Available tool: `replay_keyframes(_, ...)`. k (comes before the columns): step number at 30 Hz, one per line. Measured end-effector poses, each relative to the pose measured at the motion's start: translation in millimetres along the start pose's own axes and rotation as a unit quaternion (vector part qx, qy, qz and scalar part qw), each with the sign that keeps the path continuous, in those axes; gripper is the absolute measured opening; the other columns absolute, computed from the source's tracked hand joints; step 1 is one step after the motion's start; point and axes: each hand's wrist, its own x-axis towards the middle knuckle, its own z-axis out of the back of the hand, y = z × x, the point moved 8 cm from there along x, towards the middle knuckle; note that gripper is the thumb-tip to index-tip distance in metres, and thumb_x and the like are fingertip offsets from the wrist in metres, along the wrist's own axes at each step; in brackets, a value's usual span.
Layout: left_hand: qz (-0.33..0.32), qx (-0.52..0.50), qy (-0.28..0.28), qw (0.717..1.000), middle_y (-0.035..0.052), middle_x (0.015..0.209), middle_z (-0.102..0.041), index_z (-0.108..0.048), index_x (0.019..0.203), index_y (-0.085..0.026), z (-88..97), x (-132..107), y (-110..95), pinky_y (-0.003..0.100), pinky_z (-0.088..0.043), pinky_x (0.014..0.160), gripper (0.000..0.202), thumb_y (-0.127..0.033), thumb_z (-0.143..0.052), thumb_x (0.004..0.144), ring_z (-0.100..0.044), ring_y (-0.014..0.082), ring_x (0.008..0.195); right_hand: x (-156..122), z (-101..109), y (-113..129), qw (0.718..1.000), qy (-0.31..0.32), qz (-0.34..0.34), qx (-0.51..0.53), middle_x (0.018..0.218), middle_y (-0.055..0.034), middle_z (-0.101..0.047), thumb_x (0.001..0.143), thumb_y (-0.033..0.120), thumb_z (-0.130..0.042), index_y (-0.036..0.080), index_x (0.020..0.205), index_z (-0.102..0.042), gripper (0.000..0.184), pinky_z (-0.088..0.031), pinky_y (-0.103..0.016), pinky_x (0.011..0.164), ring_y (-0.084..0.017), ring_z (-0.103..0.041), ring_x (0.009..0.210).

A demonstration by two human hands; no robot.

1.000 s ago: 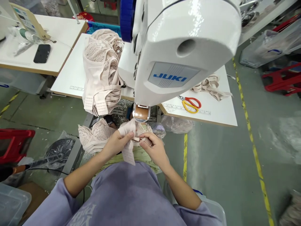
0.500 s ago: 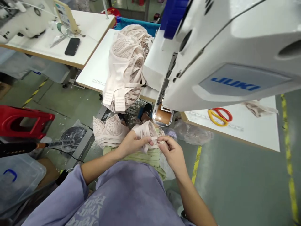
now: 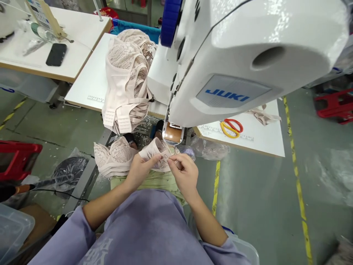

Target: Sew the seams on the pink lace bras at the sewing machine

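Over my lap lies a pale beige lace bra [image 3: 153, 149], held up in front of the sewing machine's narrow arm end. My left hand [image 3: 141, 166] grips the bra's band, thumb on top and fingers underneath. Close beside it, my right hand [image 3: 184, 173] pinches a thin strap of the same bra between thumb and forefinger. The fingertips hide part of that strap. To the left, a stack of similar lace bras [image 3: 114, 156] rests across my leg. The white sewing machine [image 3: 234, 70] reaches over from the upper right, its rounded arm end [image 3: 173, 134] just beyond my hands.
A big pile of beige bras [image 3: 124, 81] hangs over the edge of the white table [image 3: 85, 82]. Scissors with red and yellow handles [image 3: 231, 128] lie on the right tabletop [image 3: 268, 141]. A phone [image 3: 56, 54] is on the left table. A red stool [image 3: 18, 158] stands at left.
The view has swung to the right, so the scene sits further left. My right hand has shifted from the band's edge onto a thin strap; my left hand still grips the bra.
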Motion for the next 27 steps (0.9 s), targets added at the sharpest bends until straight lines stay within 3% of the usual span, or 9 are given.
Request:
replay_keyframes(2,-0.008,0.017,-0.014,1.0,0.0069,0.093,-0.075,-0.073,0.1,-0.012,-1.4,-0.9,-2.6,0.029,-0.054,0.08,0.034,-0.044,-0.07,0.088,-0.068,0.0215,0.09,-3.8,-2.8,14.7,0.996,-0.008,0.073,-0.045,0.089,-0.0061,-0.072,0.093,0.031,-0.063,0.024,0.092,-0.073,0.012,-0.051,-0.033,0.068,-0.02,-0.066,0.078)
replay_keyframes(5,-0.015,0.039,-0.016,0.999,0.0052,0.086,-0.074,-0.074,0.097,-0.013,-4.9,-2.8,-5.7,0.028,-0.054,0.073,0.032,-0.043,-0.067,0.089,-0.067,0.0207,0.084,-5.3,-8.2,20.8,0.991,-0.014,0.109,-0.074,0.092,-0.0071,-0.074,0.095,0.029,-0.06,0.027,0.096,-0.074,0.014,-0.054,-0.036,0.073,-0.022,-0.069,0.085)
replay_keyframes(11,-0.044,0.115,-0.019,0.992,0.0017,0.071,-0.068,-0.073,0.103,-0.013,-5.0,-5.8,-4.0,0.025,-0.049,0.062,0.031,-0.041,-0.064,0.091,-0.061,0.0172,0.071,0.4,-4.9,16.5,0.993,-0.007,0.093,-0.076,0.093,-0.0056,-0.074,0.096,0.03,-0.059,0.026,0.094,-0.072,0.013,-0.052,-0.033,0.07,-0.02,-0.068,0.081)
replay_keyframes(16,-0.102,0.172,-0.009,0.98,0.0027,0.071,-0.068,-0.073,0.087,-0.013,-4.0,-7.6,-5.6,0.028,-0.051,0.064,0.028,-0.039,-0.064,0.09,-0.061,0.0178,0.069,8.9,-3.6,13.2,0.992,0.107,0.044,-0.05,0.08,-0.0008,-0.065,0.089,0.024,-0.062,0.024,0.083,-0.066,0.007,-0.043,-0.029,0.063,-0.015,-0.057,0.064)
replay_keyframes(21,-0.168,0.209,0.014,0.963,0.0047,0.075,-0.071,-0.075,0.089,-0.015,-6.9,-8.3,-14.6,0.032,-0.054,0.072,0.024,-0.037,-0.066,0.088,-0.066,0.0214,0.075,13.9,-4.3,15.4,0.982,0.182,0.041,-0.02,0.072,0.0012,-0.056,0.083,0.017,-0.06,0.022,0.076,-0.061,0.009,-0.036,-0.027,0.061,-0.014,-0.051,0.066)
replay_keyframes(27,-0.101,0.185,0.052,0.976,0.0059,0.082,-0.072,-0.073,0.091,-0.013,-11.0,0.8,-6.5,0.03,-0.052,0.073,0.029,-0.04,-0.064,0.089,-0.063,0.02,0.077,11.0,-12.1,5.0,0.979,0.204,0.01,-0.011,0.074,0.0002,-0.055,0.087,0.022,-0.057,0.021,0.078,-0.062,0.011,-0.036,-0.027,0.062,-0.015,-0.051,0.068)
